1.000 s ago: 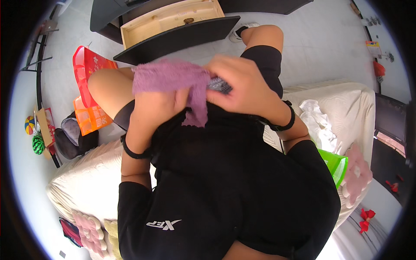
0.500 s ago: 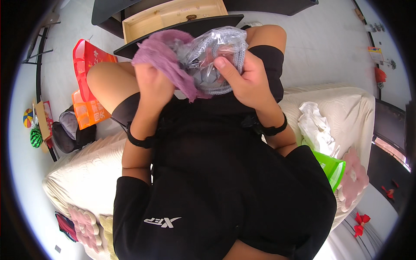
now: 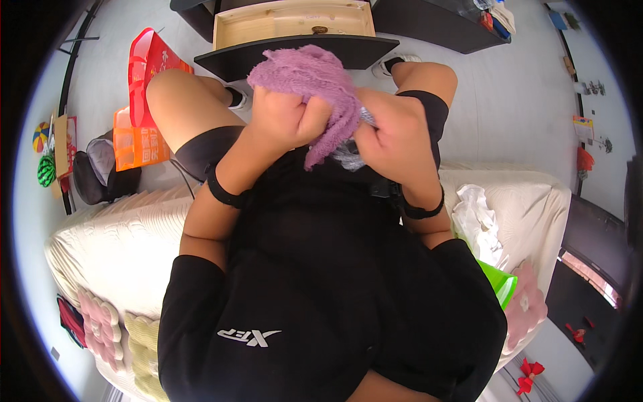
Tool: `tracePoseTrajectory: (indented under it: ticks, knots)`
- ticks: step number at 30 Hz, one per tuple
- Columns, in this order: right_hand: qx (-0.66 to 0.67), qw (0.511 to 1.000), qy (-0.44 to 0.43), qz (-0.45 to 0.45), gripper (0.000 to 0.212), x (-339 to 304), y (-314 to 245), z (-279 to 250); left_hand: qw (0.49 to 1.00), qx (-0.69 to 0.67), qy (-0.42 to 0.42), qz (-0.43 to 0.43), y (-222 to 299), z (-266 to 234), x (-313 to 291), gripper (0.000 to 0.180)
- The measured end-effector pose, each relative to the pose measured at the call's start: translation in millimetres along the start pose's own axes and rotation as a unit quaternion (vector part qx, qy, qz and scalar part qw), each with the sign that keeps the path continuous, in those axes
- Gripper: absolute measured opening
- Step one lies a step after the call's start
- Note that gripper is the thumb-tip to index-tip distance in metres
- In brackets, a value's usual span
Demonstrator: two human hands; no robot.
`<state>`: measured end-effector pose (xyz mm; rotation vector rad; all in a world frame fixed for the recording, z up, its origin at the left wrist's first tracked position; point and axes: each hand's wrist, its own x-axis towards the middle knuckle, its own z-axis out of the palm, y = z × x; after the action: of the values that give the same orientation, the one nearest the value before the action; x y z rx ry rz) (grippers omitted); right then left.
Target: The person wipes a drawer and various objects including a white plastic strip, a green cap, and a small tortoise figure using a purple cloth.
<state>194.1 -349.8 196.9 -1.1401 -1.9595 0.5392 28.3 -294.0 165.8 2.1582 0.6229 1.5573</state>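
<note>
My left hand [image 3: 288,120] is closed on a fuzzy purple cloth [image 3: 308,70], held up over my lap with its tail hanging down between my hands. Close beside it, my right hand [image 3: 396,137] is a closed fist around a clear plastic item [image 3: 349,158] with a ribbed grey edge. Only a short piece of that edge and some shiny plastic show; the cloth and my fingers cover the rest. The cloth touches or overlaps the plastic item.
Beyond my knees a wooden drawer [image 3: 234,30] with a black front is pulled out, a small brown object inside. Red [image 3: 144,74] and orange [image 3: 134,151] bags stand left. On the cream-covered seat, white crumpled material [image 3: 477,221] and a green bag [image 3: 497,281] lie right.
My hands have come together, and the purple cloth has moved right, over the plastic item that showed openly before. The right hand has turned into a fist. The whole view has shifted slightly.
</note>
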Motion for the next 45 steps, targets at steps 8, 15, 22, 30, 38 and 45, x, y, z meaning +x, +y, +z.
tracePoseTrajectory:
  ticks: [8, 15, 22, 30, 38, 45]
  knots:
    - [0.219, 0.952, 0.181, 0.11, 0.015, -4, -2, -17, 0.999, 0.034, 0.026, 0.02, -8, -5, -10, 0.015]
    - [0.062, 0.954, 0.29, 0.05, 0.015, -6, -2, -35, 0.941, -0.184, 0.093, -0.269, 21, -9, 13, 0.01]
    - [-0.017, 0.991, 0.018, -0.129, 0.079, 16, -45, 12, 0.983, -0.082, -0.08, -0.147, 16, -27, -35, 0.058]
    - [0.149, 0.965, -0.162, -0.139, 0.1, 20, -37, 8, 0.645, -0.716, 0.213, -0.159, 20, -5, -12, 0.065]
    - [0.307, 0.95, -0.046, 0.001, 0.058, 8, -18, 12, 0.783, -0.385, 0.279, -0.4, 8, -3, -24, 0.02]
    - [0.375, 0.915, 0.049, 0.141, 0.061, 18, -4, -4, 0.983, -0.102, 0.095, -0.116, 5, -1, 14, 0.01]
